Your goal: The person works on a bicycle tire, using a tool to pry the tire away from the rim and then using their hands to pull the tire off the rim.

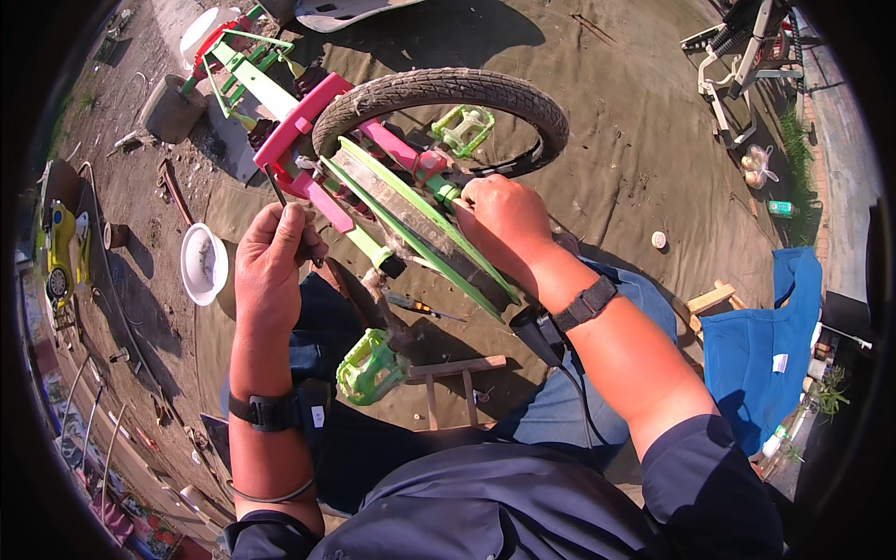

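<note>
A thin dark metal rod-like tool is held in my left hand, its upper end close to the pink fork crown. My right hand is curled around the end of the green fork leg; its fingertips are partly hidden. Between the two fork legs stands a green wheel rim, its dusty inner channel bare. The black treaded tyre lies off the rim, looped past the far fork leg. A green pedal is nearest me, and a second pedal shows inside the tyre loop.
The green frame runs away to the upper left. A screwdriver lies beneath the wheel. Left of my hand is a white bowl. A small wooden stool stands below, and blue cloth drapes at right.
</note>
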